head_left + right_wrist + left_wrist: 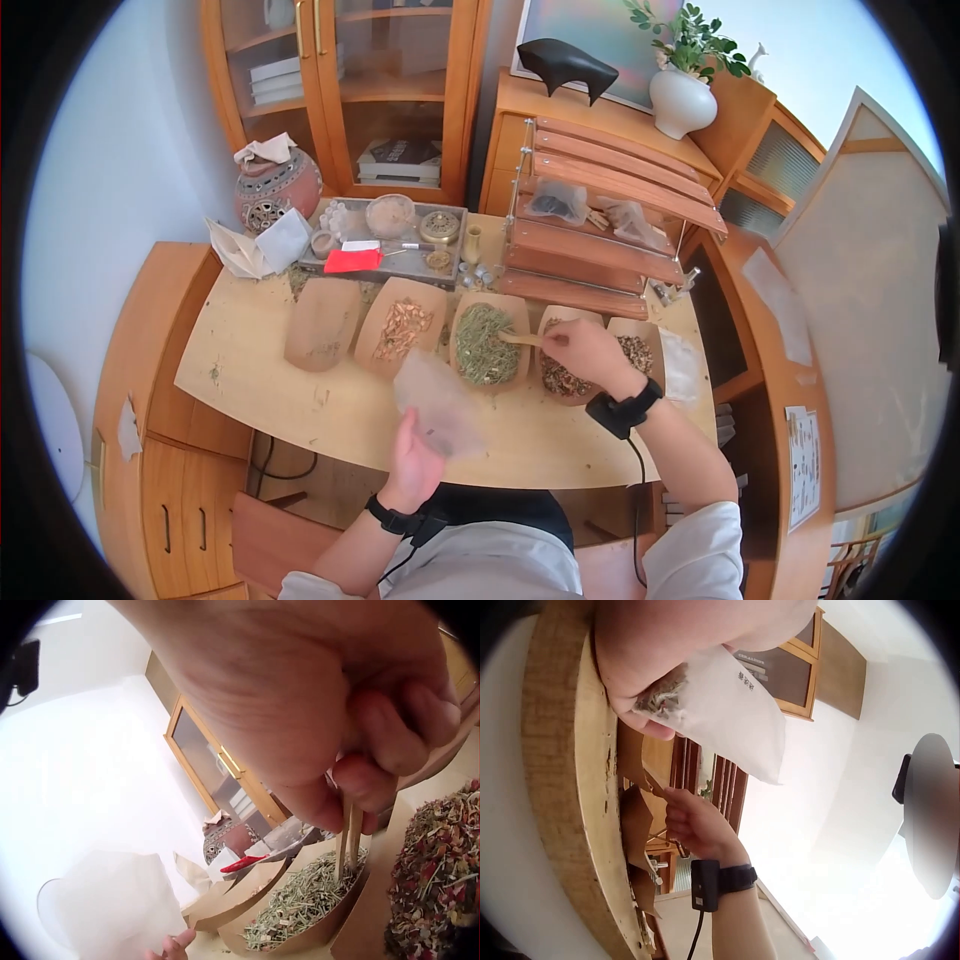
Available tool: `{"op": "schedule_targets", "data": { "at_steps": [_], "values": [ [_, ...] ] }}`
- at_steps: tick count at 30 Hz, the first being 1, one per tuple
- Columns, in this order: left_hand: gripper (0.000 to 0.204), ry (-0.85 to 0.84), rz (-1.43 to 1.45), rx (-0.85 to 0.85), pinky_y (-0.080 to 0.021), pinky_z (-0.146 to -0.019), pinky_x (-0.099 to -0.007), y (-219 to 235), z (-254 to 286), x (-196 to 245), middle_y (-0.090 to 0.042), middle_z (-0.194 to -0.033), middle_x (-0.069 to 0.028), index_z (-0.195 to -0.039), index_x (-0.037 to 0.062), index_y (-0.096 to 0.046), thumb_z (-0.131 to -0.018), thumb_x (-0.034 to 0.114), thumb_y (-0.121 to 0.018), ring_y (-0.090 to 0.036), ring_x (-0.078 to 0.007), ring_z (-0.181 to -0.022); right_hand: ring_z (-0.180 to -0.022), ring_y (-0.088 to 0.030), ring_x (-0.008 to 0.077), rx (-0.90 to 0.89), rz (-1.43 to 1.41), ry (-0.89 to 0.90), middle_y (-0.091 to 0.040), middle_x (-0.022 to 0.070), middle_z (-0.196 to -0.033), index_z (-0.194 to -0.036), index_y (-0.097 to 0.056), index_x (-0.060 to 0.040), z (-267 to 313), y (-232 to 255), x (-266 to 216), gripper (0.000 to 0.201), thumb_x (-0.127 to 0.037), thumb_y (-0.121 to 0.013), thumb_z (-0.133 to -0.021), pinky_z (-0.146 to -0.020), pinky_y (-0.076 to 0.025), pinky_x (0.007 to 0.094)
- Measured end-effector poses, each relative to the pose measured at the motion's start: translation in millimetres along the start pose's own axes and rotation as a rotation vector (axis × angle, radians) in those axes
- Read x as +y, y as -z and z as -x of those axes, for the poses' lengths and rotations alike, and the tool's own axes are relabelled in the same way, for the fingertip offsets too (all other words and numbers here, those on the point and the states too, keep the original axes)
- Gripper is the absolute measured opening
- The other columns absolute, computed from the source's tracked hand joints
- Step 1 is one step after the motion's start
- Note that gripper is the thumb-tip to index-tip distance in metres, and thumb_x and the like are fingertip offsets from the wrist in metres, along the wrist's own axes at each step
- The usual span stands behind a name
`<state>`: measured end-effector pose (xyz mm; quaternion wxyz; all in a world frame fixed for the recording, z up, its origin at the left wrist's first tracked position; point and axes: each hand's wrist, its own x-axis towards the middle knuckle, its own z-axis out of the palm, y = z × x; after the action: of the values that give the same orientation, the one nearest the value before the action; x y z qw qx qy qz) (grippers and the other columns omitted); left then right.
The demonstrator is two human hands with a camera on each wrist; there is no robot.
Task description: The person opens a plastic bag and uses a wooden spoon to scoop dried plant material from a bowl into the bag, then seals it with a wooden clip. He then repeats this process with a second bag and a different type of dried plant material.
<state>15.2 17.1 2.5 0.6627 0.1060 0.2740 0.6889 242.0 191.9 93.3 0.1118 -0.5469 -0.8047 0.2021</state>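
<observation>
My right hand (585,352) pinches a pair of light wooden tongs (347,844) over the paper tray of dried green herb (487,343). The tongs' two tips dip into the cut stems in the right wrist view. My left hand (415,462) holds a white translucent pouch (437,400) in front of the trays, near the table's front edge. Some dried herb mix (664,697) shows through the pouch's lower end in the left wrist view, and small dark print marks its side. Beneath my right hand stands a tray of mixed dried petals and bits (442,862).
Left of the green herb are a tray of orange-brown pieces (404,330) and a nearly bare paper tray (322,325). Another filled tray (636,353) stands at right. Behind them are a grey tray (455,255) of small vessels, a wooden tiered rack (590,255) and a patterned pot (280,190).
</observation>
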Motion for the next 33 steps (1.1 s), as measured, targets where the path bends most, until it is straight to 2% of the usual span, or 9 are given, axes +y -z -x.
{"op": "schedule_targets", "data": {
  "at_steps": [5,8,11,14,17,20,23,29,33],
  "values": [
    [0.047,0.0,0.016,0.0,-0.037,-0.109,-0.0441,0,-1,1,-0.054,-0.13,-0.0066,-0.143,0.0132,-0.04,-0.104,0.04,-0.042,-0.051,-0.0216,-0.121,-0.076,-0.067,0.0378,-0.088,0.028,-0.14,-0.068,0.0204,-0.08,-0.088,-0.074,-0.004,0,27,2,0.03,-0.031,-0.061,-0.087,-0.071,-0.053,0.0433],
    [0.047,0.01,0.026,-0.014,-0.037,-0.108,-0.0438,-1,0,1,-0.055,-0.129,-0.0076,-0.143,0.0133,-0.041,-0.104,0.04,-0.041,-0.052,-0.0224,-0.121,-0.073,-0.066,0.0378,-0.138,-0.057,-0.157,-0.067,0.0227,-0.077,-0.089,-0.073,-0.0011,-1,31,0,0.032,-0.03,-0.06,-0.087,-0.07,-0.053,0.0425],
    [0.046,0.01,0.026,-0.013,-0.038,-0.107,-0.0435,-2,-1,1,-0.057,-0.126,-0.0084,-0.142,0.0132,-0.042,-0.104,0.041,-0.041,-0.052,-0.0228,-0.12,-0.07,-0.065,0.0374,-0.194,-0.095,-0.092,-0.066,0.0227,-0.075,-0.091,-0.073,-0.0005,-13,20,10,0.033,-0.031,-0.061,-0.087,-0.069,-0.052,0.0413],
    [0.046,0.01,0.014,-0.016,-0.039,-0.106,-0.0432,0,-2,1,-0.058,-0.124,-0.0086,-0.141,0.0129,-0.043,-0.104,0.041,-0.041,-0.053,-0.0228,-0.118,-0.063,-0.061,0.0184,-0.251,-0.1,-0.091,-0.067,0.0105,-0.069,-0.088,-0.073,0.0015,-25,12,11,0.032,-0.029,-0.063,-0.088,-0.064,-0.049,0.0329],
    [0.047,0.015,0.02,-0.012,-0.039,-0.106,-0.0426,-1,-2,1,-0.058,-0.123,-0.0085,-0.141,0.0124,-0.043,-0.104,0.041,-0.041,-0.053,-0.0226,-0.117,-0.063,-0.06,0.0162,-0.227,-0.16,-0.034,-0.067,0.0089,-0.07,-0.089,-0.074,0.001,-26,7,5,0.029,-0.027,-0.065,-0.087,-0.063,-0.048,0.0313],
    [0.047,0.016,0.04,0.011,-0.04,-0.106,-0.042,0,-2,0,-0.059,-0.122,-0.0083,-0.141,0.012,-0.043,-0.104,0.041,-0.041,-0.053,-0.0225,-0.117,-0.064,-0.06,0.0147,-0.23,-0.254,-0.071,-0.067,0.0071,-0.071,-0.09,-0.074,0.0004,-28,-3,5,0.027,-0.025,-0.067,-0.087,-0.062,-0.048,0.0305],
    [0.047,0.006,0.038,0.007,-0.039,-0.106,-0.042,1,-3,0,-0.058,-0.124,-0.0081,-0.142,0.0113,-0.042,-0.104,0.041,-0.041,-0.053,-0.0223,-0.119,-0.079,-0.067,0.0322,-0.224,-0.28,-0.038,-0.071,0.0184,-0.085,-0.096,-0.075,-0.0027,-27,-14,11,0.032,-0.031,-0.066,-0.086,-0.073,-0.052,0.0392],
    [0.049,-0.031,0.016,-0.023,-0.034,-0.112,-0.0453,-7,-1,2,-0.051,-0.138,-0.0083,-0.145,0.0099,-0.038,-0.105,0.038,-0.04,-0.048,-0.0242,-0.129,-0.074,-0.067,0.0293,-0.093,-0.264,0.079,-0.069,0.0192,-0.08,-0.095,-0.075,-0.0027,-20,-29,17,0.026,-0.026,-0.065,-0.088,-0.071,-0.051,0.0377],
    [0.049,-0.026,0.005,-0.01,-0.033,-0.114,-0.0457,-5,-2,1,-0.05,-0.141,-0.0076,-0.145,0.0097,-0.038,-0.105,0.038,-0.039,-0.046,-0.0243,-0.132,-0.067,-0.061,0.0186,-0.157,-0.474,-0.096,-0.069,0.0117,-0.077,-0.096,-0.075,-0.0004,-11,-18,13,0.026,-0.024,-0.066,-0.089,-0.065,-0.048,0.0313]
  ]
}}
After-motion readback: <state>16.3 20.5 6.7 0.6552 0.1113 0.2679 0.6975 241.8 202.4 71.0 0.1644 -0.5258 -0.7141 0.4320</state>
